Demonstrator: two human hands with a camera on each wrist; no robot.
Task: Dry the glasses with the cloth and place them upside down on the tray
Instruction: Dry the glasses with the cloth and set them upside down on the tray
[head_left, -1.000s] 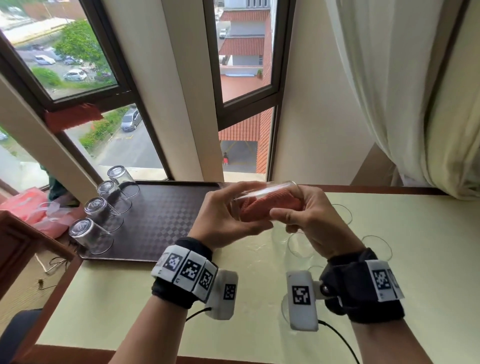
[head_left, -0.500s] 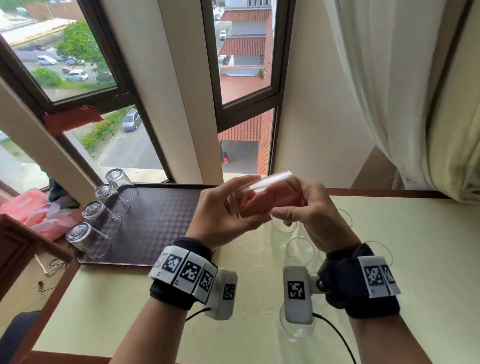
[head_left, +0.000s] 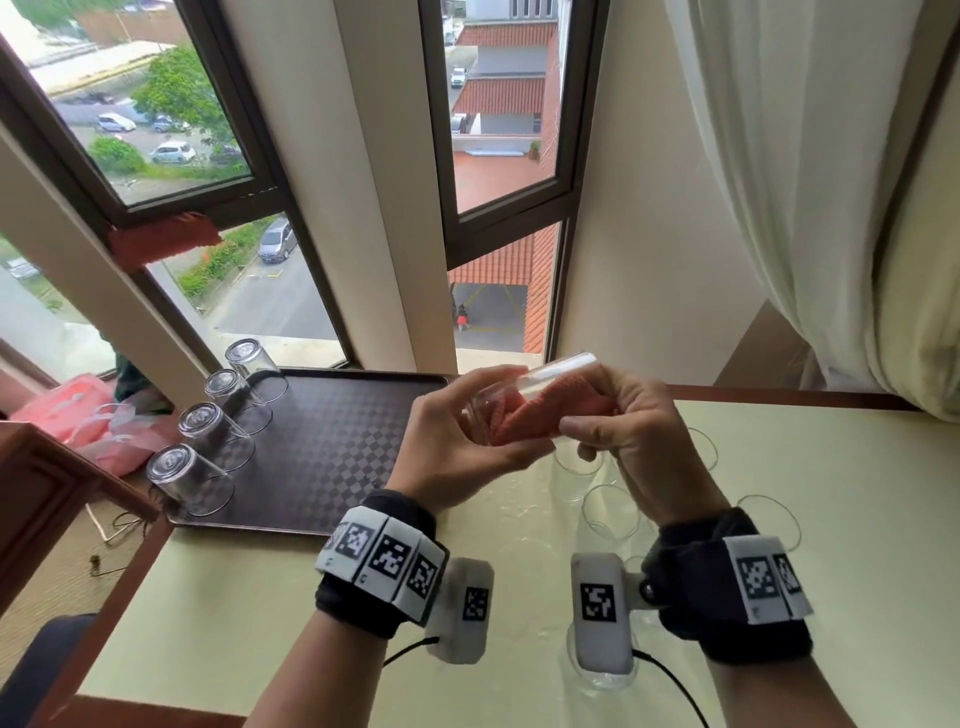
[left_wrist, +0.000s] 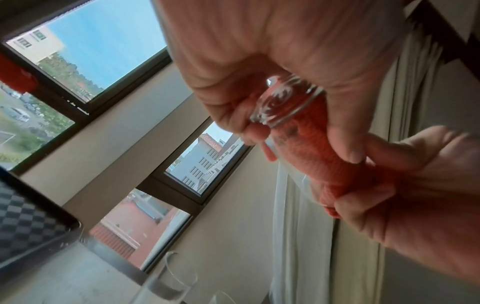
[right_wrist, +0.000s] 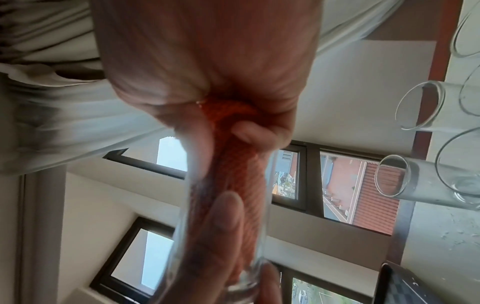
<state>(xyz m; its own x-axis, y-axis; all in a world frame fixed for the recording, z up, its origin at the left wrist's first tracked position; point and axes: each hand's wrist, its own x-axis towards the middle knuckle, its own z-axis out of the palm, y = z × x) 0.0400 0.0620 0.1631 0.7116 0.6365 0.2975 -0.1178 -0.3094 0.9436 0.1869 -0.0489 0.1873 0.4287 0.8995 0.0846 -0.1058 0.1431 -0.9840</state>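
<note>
We hold one glass (head_left: 524, 400) on its side above the table (head_left: 831, 519), the orange cloth (head_left: 540, 421) stuffed inside it.

Our left hand (head_left: 457, 441) curls round the base end of the glass; our right hand (head_left: 628, 421) grips the bunched cloth at the mouth, where our fingers hide the rim. Four glasses (head_left: 189, 480) stand upside down along the left edge of the dark checkered tray (head_left: 332, 447). Upright glasses (head_left: 610, 512) wait on the table under our right wrist, partly covered by it, so we cannot count them surely.
</note>
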